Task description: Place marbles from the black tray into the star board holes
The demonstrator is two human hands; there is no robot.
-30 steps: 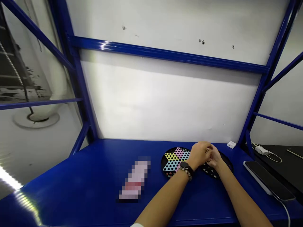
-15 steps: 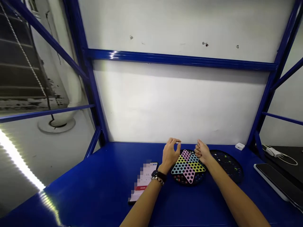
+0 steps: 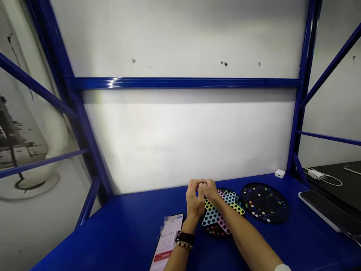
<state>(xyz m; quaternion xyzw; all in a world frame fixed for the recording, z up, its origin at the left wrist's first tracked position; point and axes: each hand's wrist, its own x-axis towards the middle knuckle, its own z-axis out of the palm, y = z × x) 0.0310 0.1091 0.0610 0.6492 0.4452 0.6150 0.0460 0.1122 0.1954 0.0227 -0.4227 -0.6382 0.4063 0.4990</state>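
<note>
My left hand (image 3: 195, 198), with a black watch and a bracelet on its wrist, is raised over the left side of a Chinese checkers board (image 3: 213, 216). Its fingers are curled, and their tips meet my right hand (image 3: 209, 189), whose fingers are folded closed. Anything pinched between them is too small or hidden to make out. The board has a star of pink, yellow and light blue points with black holes on a round black base. Small red pieces (image 3: 216, 229) show along its lower rim. My right forearm covers part of the star.
Right of the board lies a round black tray (image 3: 278, 216) with scattered white, green and orange pieces. A phone (image 3: 169, 237) showing a timer lies to the left. A white charger block (image 3: 280, 173) and a dark-screened device (image 3: 328, 209) are on the right. Blue frame bars (image 3: 183, 83) cross the wall behind.
My right hand has moved left across the board to meet my left hand. The view has turned to the right, and the black tray is now fully uncovered.
</note>
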